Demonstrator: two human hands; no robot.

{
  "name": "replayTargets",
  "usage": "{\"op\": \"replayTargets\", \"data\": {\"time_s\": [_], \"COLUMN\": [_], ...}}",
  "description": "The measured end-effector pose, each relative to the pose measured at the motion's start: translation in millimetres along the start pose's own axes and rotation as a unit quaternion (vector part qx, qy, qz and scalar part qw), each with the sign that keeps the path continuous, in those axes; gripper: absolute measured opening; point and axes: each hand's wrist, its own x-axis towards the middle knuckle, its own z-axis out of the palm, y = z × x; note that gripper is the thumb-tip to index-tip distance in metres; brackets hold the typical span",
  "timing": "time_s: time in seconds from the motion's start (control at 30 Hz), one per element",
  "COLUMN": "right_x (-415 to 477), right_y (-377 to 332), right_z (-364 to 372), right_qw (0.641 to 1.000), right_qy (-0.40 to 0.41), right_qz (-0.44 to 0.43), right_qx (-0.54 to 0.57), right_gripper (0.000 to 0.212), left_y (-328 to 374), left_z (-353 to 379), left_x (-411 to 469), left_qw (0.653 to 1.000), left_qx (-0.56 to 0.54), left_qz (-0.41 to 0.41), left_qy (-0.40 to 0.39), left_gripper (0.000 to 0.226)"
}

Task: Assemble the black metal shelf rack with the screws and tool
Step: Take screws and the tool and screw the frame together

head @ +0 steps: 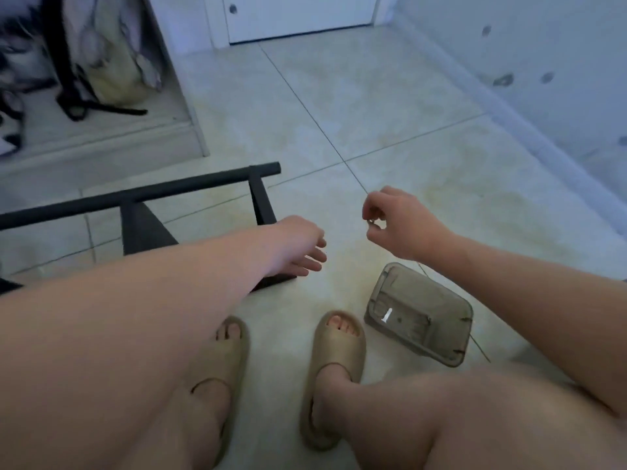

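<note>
The rack [142, 195] is lying on the tiled floor [339, 96] at the left, in front of the seated person. It is showing as matte black metal: one long round tube is running from the left edge up toward the right, and two flat bars are branching off it toward the person, with a wider dark plate beside the left one. The left hand [298, 245] is reaching over the near end of the right bar with its fingers stretched out and loose, holding nothing; whether it is touching the bar cannot be told. The right hand [400, 222] is hovering above the floor, well apart from the rack, with thumb and fingertips pinching a small shiny metal bit [372, 221], too small to tell what it is. Below that hand a clear brownish box [420, 313] is sitting on the floor, just beside the right slipper [336, 364], and is holding what looks like a pale screw [386, 315].
</note>
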Motion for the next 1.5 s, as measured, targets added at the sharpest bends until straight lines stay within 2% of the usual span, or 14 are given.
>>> {"op": "replayTargets", "data": {"time_s": [0.1,0.23,0.4,0.53,0.63,0.7,0.77,0.8,0.87,0.97,1.07,1.27,1.4,1.5], "right_x": [5.4,5.1,12.4,25.0,37.3,45.3,51.4,53.7,59.2,68.7,75.9,64.3,19.8,-29.6], "right_y": [-62.0,-127.8,-165.0,-159.4,-139.4,-122.9,-108.3,-102.7,-95.1,-90.3,-88.5,-95.4,-107.2,-116.0], "right_z": [-15.7,-11.7,2.9,18.7,33.6,44.4,53.9,58.1,65.5,76.1,78.2,74.7,83.9,101.5], "right_qw": [0.999,0.996,0.993,0.995,0.998,0.997,0.988,0.983,0.975,0.971,0.974,0.967,0.960,0.966], "right_qy": [0.023,-0.003,-0.016,-0.004,-0.027,-0.072,-0.129,-0.153,-0.184,-0.216,-0.213,-0.243,-0.271,-0.246], "right_qz": [-0.030,-0.058,-0.091,-0.098,-0.053,-0.004,0.023,0.030,0.035,0.030,0.036,0.042,0.050,0.079], "right_qx": [0.032,0.073,0.071,0.032,0.004,-0.030,-0.079,-0.099,-0.118,-0.102,-0.075,-0.066,-0.056,0.009], "right_gripper": [0.014,0.015,0.024,0.024,0.022,0.025,0.035,0.042,0.049,0.037,0.031,0.024,0.026,0.027], "left_y": [-0.1,-5.2,-15.2,-20.3,-25.3,-27.4,-28.3,-29.4,-31.5,-34.9,-33.8,-38.8,-52.9,-71.8], "left_z": [-30.2,-63.7,-88.0,-105.2,-112.8,-117.0,-121.7,-123.9,-124.6,-118.9,-116.0,-108.1,-87.5,-67.6], "left_x": [-27.6,-55.5,-63.1,-54.3,-42.4,-30.6,-17.9,-10.6,0.2,12.3,16.4,-2.6,-30.6,-54.9], "left_qw": [0.988,0.950,0.924,0.927,0.957,0.977,0.992,0.986,0.945,0.899,0.875,0.851,0.804,0.782], "left_qx": [-0.148,-0.309,-0.381,-0.374,-0.281,-0.187,-0.031,0.082,0.277,0.415,0.470,0.517,0.591,0.622], "left_qz": [0.022,0.031,0.020,-0.015,-0.037,-0.039,-0.009,0.016,0.057,0.067,0.081,0.075,0.059,0.042], "left_qy": [0.028,-0.002,-0.024,0.019,0.063,0.092,0.124,0.142,0.162,0.121,0.085,0.050,0.012,-0.002], "left_gripper": [0.037,0.050,0.058,0.048,0.040,0.033,0.025,0.022,0.023,0.029,0.026,0.045,0.043,0.040]}}
